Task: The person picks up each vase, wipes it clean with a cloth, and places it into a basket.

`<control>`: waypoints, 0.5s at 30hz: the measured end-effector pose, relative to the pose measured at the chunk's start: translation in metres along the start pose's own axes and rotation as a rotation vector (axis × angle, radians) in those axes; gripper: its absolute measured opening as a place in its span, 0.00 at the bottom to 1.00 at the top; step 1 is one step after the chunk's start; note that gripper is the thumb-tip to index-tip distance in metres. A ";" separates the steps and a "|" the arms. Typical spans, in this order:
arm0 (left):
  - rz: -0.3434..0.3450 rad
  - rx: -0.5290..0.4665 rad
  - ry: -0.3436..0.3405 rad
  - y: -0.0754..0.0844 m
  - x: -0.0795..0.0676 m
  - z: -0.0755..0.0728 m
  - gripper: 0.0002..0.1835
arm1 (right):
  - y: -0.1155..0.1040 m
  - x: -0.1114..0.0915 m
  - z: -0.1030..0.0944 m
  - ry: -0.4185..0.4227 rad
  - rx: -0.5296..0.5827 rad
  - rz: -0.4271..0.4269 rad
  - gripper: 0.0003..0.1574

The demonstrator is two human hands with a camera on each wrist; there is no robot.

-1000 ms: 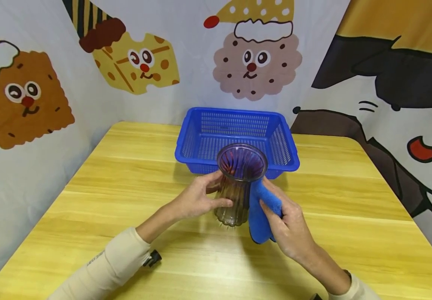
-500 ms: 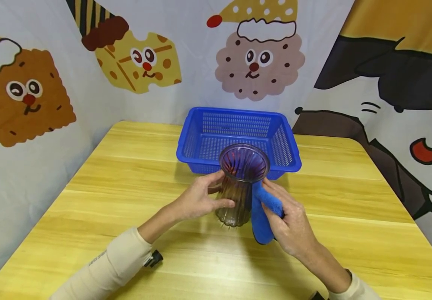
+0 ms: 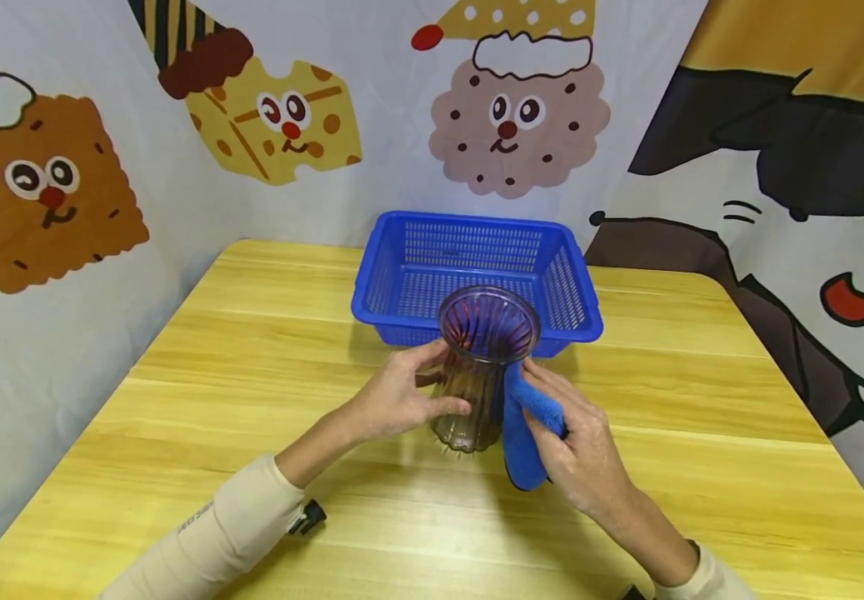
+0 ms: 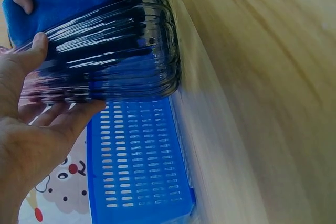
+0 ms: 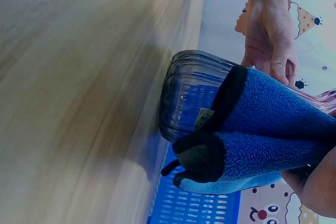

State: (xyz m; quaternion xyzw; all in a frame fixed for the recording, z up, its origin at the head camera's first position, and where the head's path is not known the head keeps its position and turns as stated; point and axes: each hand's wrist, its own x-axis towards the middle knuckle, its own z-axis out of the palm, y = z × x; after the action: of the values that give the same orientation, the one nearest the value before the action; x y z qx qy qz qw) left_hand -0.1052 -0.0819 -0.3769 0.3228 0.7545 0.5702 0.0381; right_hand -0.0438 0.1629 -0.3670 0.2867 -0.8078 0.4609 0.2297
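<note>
A ribbed, purple-tinted glass vase [image 3: 469,400] with a flared rim stands upright in front of the blue basket, its base close over the table. My left hand [image 3: 397,396] grips the vase's left side, thumb on the near face and fingers behind; the left wrist view shows the same vase [image 4: 105,51] held between thumb and fingers. On the other side my right hand [image 3: 581,442] pinches a folded blue cloth [image 3: 525,450] against the vase just under the rim. In the right wrist view the cloth [image 5: 273,114], with dark edging and a small label, hangs beside the glass.
A blue perforated plastic basket [image 3: 372,312] sits at the back of the wooden table [image 3: 252,333], right behind the vase. Cloth with cartoon prints [image 3: 394,167] hangs along the back and sides. A small black clip [image 3: 310,517] shows by the left sleeve.
Both hands, the vase and the cloth hold nearly the same pose. The whole view has shifted slightly, and the cloth's lower fold sits a touch further right and narrower.
</note>
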 end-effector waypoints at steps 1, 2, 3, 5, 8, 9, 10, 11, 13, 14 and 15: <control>0.000 -0.002 0.001 0.000 0.000 0.000 0.43 | 0.000 0.000 0.000 -0.003 -0.003 0.004 0.30; 0.001 -0.003 0.002 0.000 0.000 0.000 0.43 | 0.000 -0.001 -0.001 -0.005 -0.007 0.009 0.29; 0.001 -0.003 0.003 0.000 0.000 0.000 0.43 | 0.000 -0.001 -0.001 -0.008 -0.011 0.014 0.29; 0.000 0.000 0.005 0.001 0.001 0.001 0.43 | 0.000 -0.002 -0.001 -0.016 -0.020 0.024 0.29; 0.002 0.002 0.005 0.001 0.001 0.001 0.44 | -0.001 -0.003 -0.002 -0.029 -0.031 0.036 0.28; 0.003 0.002 0.005 0.000 0.001 0.001 0.44 | -0.001 -0.003 -0.002 -0.034 -0.033 0.037 0.28; 0.002 0.001 0.005 0.000 0.001 0.001 0.44 | -0.001 -0.003 -0.002 -0.038 -0.035 0.037 0.28; 0.002 -0.002 0.004 0.000 0.001 0.001 0.44 | -0.001 -0.003 -0.002 -0.042 -0.037 0.038 0.27; -0.001 -0.007 0.003 0.000 0.001 0.001 0.44 | 0.000 -0.004 -0.002 -0.049 -0.042 0.039 0.27; -0.006 -0.009 0.005 0.001 0.001 0.000 0.44 | 0.000 -0.004 -0.002 -0.054 -0.045 0.042 0.27; -0.010 -0.011 0.006 0.001 0.001 0.000 0.44 | 0.000 -0.004 -0.002 -0.059 -0.051 0.047 0.27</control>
State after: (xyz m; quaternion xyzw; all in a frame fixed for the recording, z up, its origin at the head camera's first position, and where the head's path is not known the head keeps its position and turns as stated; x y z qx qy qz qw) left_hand -0.1054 -0.0813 -0.3761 0.3168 0.7532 0.5750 0.0403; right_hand -0.0407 0.1660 -0.3683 0.2754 -0.8322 0.4368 0.2021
